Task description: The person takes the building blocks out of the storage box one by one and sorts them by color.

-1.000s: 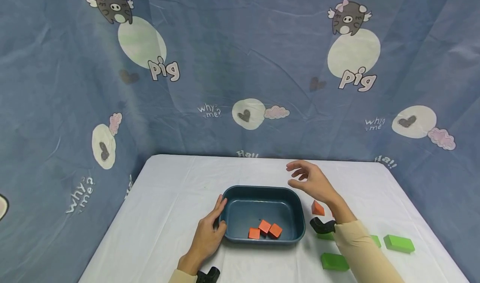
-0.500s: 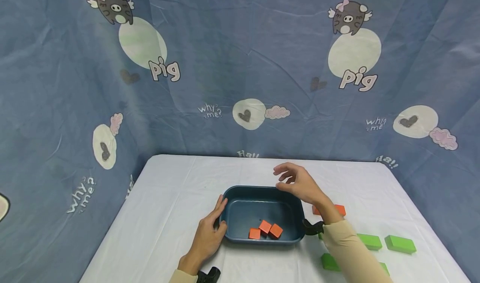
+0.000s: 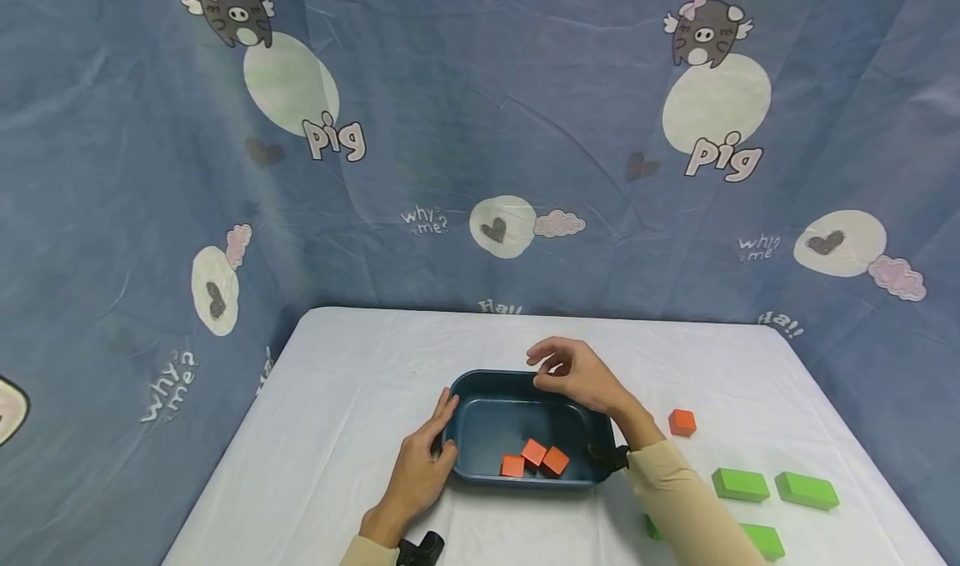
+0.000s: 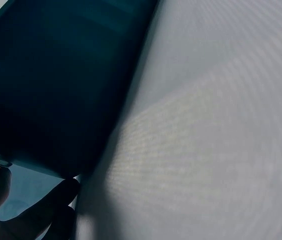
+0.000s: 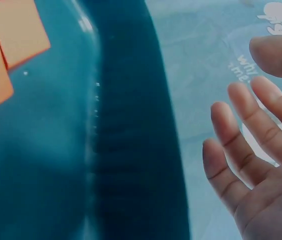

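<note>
The tub [image 3: 525, 428] is dark blue and sits in the middle of the white table [image 3: 337, 399]. Its long side runs left to right, and its open top faces up. Three orange blocks [image 3: 534, 459] lie inside it, near the front wall, close together.

Our left hand [image 3: 420, 466] rests flat against the tub's left end. Its fingers are straight and touch the wall. Our right hand [image 3: 573, 374] hangs over the back right rim. Its fingers are loosely bent and hold nothing.

From the head view we see the whole tub, both hands and the table. The left wrist view shows only the dark outer wall [image 4: 66, 90] of the tub, the white cloth, and dark fingertips [image 4: 56, 200] at the bottom. The right wrist view shows the tub's rim [image 5: 131, 125] up close, two orange blocks [image 5: 11, 50] inside, and our right hand's fingers [image 5: 236, 145] apart and empty beside the rim.

Right of the tub, one more orange block [image 3: 682, 422] lies alone on the table. Farther right and nearer to us lie green blocks [image 3: 772, 489]. One is partly hidden by our right sleeve [image 3: 682, 508]. A blue curtain [image 3: 480, 132] with pigs on it hangs behind the table.
</note>
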Motion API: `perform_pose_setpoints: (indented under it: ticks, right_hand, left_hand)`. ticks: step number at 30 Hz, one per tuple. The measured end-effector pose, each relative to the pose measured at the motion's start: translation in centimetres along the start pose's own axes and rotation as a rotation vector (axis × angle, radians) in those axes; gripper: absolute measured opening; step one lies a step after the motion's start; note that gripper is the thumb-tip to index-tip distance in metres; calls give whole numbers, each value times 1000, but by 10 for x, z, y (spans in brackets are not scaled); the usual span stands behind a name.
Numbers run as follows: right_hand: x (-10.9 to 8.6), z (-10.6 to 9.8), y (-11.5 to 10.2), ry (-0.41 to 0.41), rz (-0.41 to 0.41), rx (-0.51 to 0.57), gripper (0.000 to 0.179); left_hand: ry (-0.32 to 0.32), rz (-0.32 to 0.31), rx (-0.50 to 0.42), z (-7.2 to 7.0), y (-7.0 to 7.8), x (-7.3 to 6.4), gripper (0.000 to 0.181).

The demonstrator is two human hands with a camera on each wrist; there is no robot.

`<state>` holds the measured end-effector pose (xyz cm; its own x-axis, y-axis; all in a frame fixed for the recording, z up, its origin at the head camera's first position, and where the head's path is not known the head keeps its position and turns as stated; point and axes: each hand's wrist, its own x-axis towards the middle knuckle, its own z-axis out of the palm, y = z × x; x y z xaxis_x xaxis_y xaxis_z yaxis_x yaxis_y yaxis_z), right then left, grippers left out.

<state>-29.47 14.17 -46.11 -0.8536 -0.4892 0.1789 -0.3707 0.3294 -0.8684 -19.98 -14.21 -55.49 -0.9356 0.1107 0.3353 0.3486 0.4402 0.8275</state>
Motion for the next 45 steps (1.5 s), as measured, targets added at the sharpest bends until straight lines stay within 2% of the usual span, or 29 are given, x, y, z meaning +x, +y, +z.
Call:
perform_pose_setpoints:
  ticks: [10, 15, 20, 25, 32, 37, 45]
  right_hand:
    - [4, 9, 15, -214, -13, 86, 39]
    - [3, 13, 18, -341, 4, 76, 45]
    - [1, 18, 21, -445, 26, 22, 46]
    - [0, 19, 22, -500, 64, -22, 46]
    - [0, 23, 24, -579, 95, 2, 44]
    - [1, 30, 29, -633, 104, -19, 41]
    - [3, 34, 29, -639, 151, -94, 39]
  left_hand:
    - [-5, -9, 12, 0, 1, 1, 69]
    - [-9, -19, 12, 0, 1, 0, 69]
    - [-9, -32, 25, 2, 1, 0, 69]
    - [-2, -28, 20, 1, 3, 0, 69]
    - [0, -23, 15, 1, 1, 0, 71]
    - [-8, -27, 6, 2, -1, 0, 71]
    - [0, -20, -4, 2, -1, 0, 71]
